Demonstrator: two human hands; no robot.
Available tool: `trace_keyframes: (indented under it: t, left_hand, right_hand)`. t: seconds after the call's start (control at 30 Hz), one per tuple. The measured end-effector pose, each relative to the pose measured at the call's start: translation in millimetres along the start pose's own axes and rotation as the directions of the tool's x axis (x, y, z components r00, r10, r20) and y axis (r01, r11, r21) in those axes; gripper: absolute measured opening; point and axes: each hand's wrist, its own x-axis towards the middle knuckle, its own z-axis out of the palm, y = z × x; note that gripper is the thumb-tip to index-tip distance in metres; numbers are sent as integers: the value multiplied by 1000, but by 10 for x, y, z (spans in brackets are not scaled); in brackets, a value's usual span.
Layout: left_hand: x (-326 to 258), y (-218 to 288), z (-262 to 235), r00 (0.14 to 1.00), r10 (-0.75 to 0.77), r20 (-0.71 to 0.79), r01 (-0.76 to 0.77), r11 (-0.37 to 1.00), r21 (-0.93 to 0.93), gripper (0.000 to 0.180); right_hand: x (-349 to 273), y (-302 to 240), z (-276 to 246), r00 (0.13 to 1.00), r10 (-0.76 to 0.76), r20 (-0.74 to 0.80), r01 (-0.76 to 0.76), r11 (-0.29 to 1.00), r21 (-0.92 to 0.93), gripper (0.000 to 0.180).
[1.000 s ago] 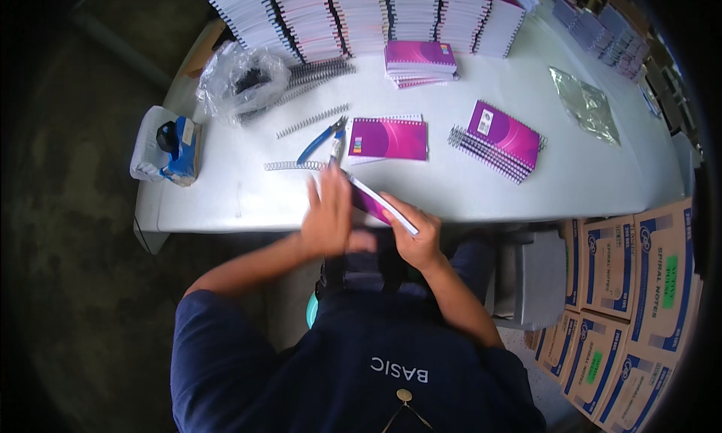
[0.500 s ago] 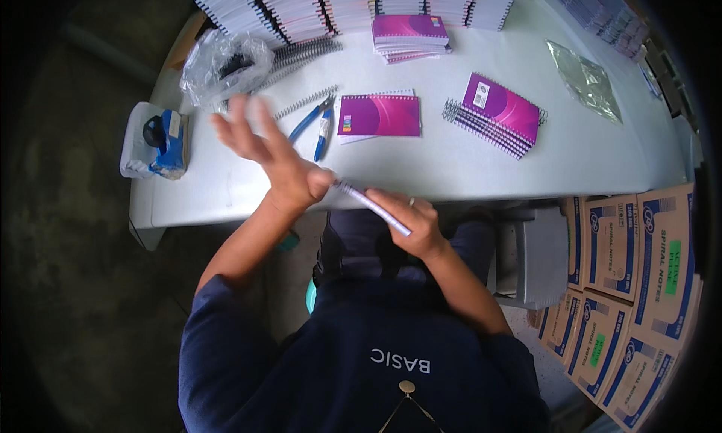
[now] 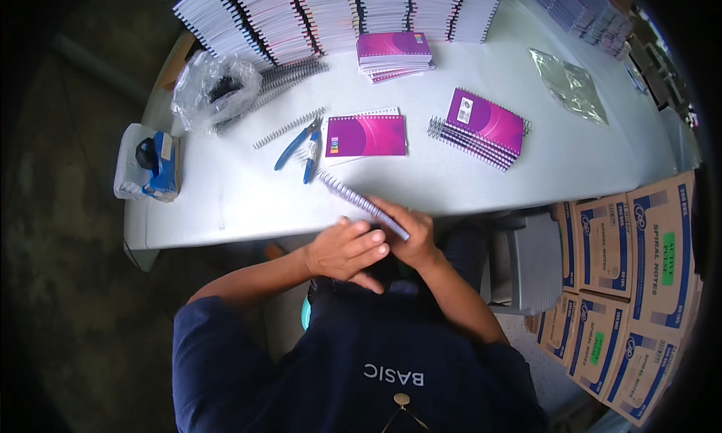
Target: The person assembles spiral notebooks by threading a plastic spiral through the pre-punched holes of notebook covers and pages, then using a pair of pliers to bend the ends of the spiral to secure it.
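My right hand is closed on the right end of a small spiral notebook, held edge-on at the table's front edge. A wire coil runs along its upper side, and a loose end sticks out at the left. Just below the notebook, my left hand is open, fingers stretched toward my right hand; whether they touch is unclear. Beyond the coil end lie blue-handled cutting pliers. To their right is a purple notebook cover with punched holes, over white sheets.
Coiled notebooks are stacked at right, and a purple pile stands farther back. Tall white book stacks line the back. At left are loose coils, a plastic bag and a blue tape dispenser. Cartons stand right.
My left hand has come down and right from the notebook's left end to below it. The coil's loose end now shows. My right hand still holds the notebook.
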Motion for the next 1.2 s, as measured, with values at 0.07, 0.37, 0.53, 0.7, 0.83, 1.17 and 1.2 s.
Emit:
trace_keyframes:
  t: [0.07,0.37,0.53,0.7,0.83,1.17,1.2]
  left_hand:
    - [234,-159,-145,944,-104,-313,160,975,158,94]
    - [199,-158,-84,980,-131,-152,149,981,120,98]
    - [228,91,113,970,-242,30,242,936,-256,96]
    - [659,21,-277,936,-336,-107,340,940,21,51]
    - [938,-118,-457,943,-328,54,331,939,-88,29]
    - [1153,-326,-639,877,-368,309,388,922,-3,34]
    - [1178,-323,-645,844,-397,360,430,903,-14,40]
  right_hand:
    - [-70,-47,8,993,-10,114,7,1000,28,44]
    - [-6,0,18,988,-61,143,51,996,73,39]
    - [73,53,29,980,195,50,-201,954,223,26]
    - [116,146,-46,922,291,255,-359,889,284,25]
    - [106,107,-44,925,327,196,-372,885,280,22]
    - [221,33,-82,893,404,199,-449,825,343,21]
    - [215,-4,-94,890,429,158,-451,768,455,21]
